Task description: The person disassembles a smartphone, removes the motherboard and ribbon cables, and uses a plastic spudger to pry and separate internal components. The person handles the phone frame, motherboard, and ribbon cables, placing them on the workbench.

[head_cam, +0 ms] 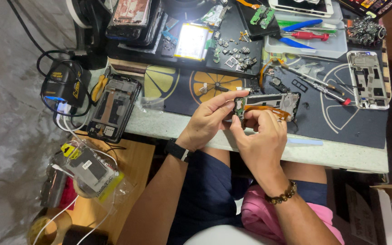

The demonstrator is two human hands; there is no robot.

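Seen from above, a seated person works at a cluttered table (341,156) whose top is covered by a dark mat (341,122) printed with yellow and white citrus slices. Both hands hold an opened phone frame (268,104), raised just above the mat's front half. The left hand (207,120), with a black watch on its wrist, pinches the frame's left end between thumb and fingers. The right hand (259,136), with a brown bead bracelet on its wrist, is closed on the frame's lower edge, thumb and forefinger pressed at an orange flex strip (266,109) running across the frame. Left of the held frame, a second stripped phone body (114,106) lies over the table's left corner. Right of it, a white phone frame (368,79) rests at the mat's far right edge. Behind the held frame sit a black tray of small metal parts (237,52) and a rectangular white battery with a yellow border (192,41). Further right behind, a clear plastic tray (336,43) holds blue and red tools. Below the table's left corner, on a wooden stool (134,163), lies a clear plastic bag (89,170) with a grey part inside and yellow labels. A brown cardboard box (389,213) stands at lower right, beyond the person's knee.
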